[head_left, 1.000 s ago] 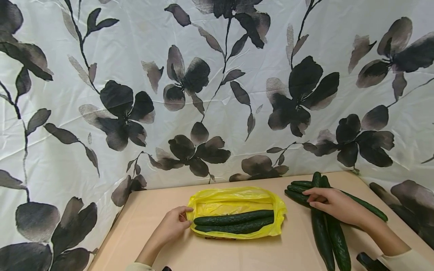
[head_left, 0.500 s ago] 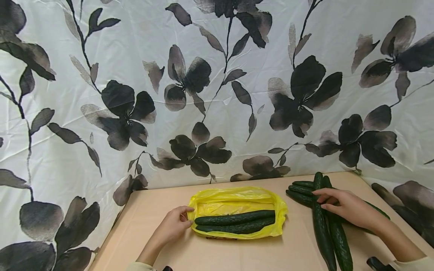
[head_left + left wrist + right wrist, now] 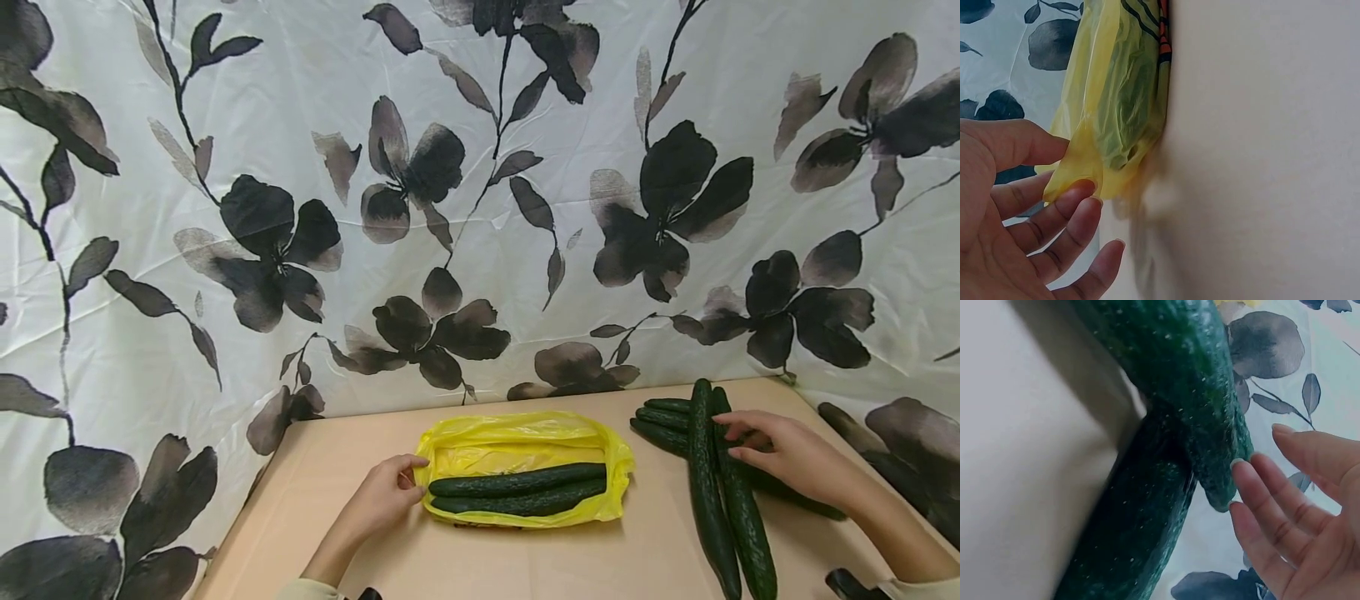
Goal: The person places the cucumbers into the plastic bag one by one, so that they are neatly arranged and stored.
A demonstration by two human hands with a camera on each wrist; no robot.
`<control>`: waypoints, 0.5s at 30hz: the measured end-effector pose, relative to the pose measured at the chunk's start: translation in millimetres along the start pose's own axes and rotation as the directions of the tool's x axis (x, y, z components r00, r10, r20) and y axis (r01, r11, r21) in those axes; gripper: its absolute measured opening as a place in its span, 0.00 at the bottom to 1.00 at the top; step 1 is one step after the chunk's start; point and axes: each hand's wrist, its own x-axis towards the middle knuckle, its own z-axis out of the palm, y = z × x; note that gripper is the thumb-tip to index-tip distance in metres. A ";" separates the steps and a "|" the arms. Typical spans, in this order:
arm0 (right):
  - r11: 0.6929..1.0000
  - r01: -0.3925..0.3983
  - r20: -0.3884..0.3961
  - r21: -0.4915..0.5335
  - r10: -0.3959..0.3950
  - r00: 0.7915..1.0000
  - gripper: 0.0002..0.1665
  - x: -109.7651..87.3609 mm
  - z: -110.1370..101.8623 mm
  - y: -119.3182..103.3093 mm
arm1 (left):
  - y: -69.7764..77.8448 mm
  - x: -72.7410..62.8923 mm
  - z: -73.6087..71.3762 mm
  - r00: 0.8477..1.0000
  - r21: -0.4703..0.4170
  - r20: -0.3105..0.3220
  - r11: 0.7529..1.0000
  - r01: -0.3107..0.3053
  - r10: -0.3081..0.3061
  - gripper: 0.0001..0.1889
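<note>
My left hand (image 3: 386, 496) pinches the left edge of a yellow plastic bag (image 3: 517, 427) between thumb and fingers; the left wrist view shows the thin film (image 3: 1079, 165) in the grip. The bag lies with its mouth spread, and two dark green cucumbers (image 3: 517, 483) lie side by side inside. To the right, several cucumbers are piled crosswise, two long ones (image 3: 708, 508) on top of others (image 3: 663, 433). Over this pile is my right hand (image 3: 791, 458), fingers loosely bent, fingertips right at a cucumber (image 3: 1179, 394). It and its forearm hide part of the lower cucumbers.
A light tan tabletop (image 3: 585, 567) carries everything. Behind it hangs a white cloth (image 3: 300, 67) with dark flower prints, which also borders the table at the left and right.
My right hand has slid to the right across the cucumber pile, now covering more of its right-hand side. My left hand and the yellow bag have stayed in place.
</note>
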 end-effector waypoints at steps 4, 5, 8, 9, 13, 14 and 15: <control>0.999 -0.037 -0.004 -0.006 0.037 0.999 0.38 -5.5 -0.1 2.3 | -0.2 -1.4 -0.7 1.000 -0.007 -0.003 1.000 0.004 -0.004 0.22; 0.999 -0.042 -0.001 -0.004 0.042 0.999 0.39 -7.0 -0.1 2.9 | -0.4 -1.8 -0.9 1.000 -0.008 -0.004 1.000 0.004 -0.004 0.22; 0.999 -0.043 0.009 0.012 0.042 0.999 0.41 -11.2 0.8 3.6 | -0.6 -2.8 -1.5 1.000 -0.005 -0.005 1.000 -0.005 0.005 0.22; 0.999 -0.038 0.013 0.021 0.038 0.999 0.41 -12.4 1.0 3.7 | -0.7 -3.2 -1.7 1.000 -0.004 -0.006 1.000 -0.008 0.008 0.22; 0.998 -0.003 0.044 0.056 0.001 0.999 0.40 -17.0 2.5 4.6 | -1.3 -3.7 -1.7 1.000 -0.006 -0.005 1.000 -0.014 0.014 0.21; 0.998 0.000 0.058 0.060 -0.003 0.998 0.40 -18.1 2.9 4.9 | -1.7 -3.8 -1.7 1.000 -0.006 -0.005 1.000 -0.014 0.014 0.21; 0.998 -0.004 0.070 0.062 -0.001 0.998 0.40 -19.0 3.4 5.0 | -2.0 -3.9 -1.7 1.000 -0.005 -0.004 1.000 -0.012 0.012 0.21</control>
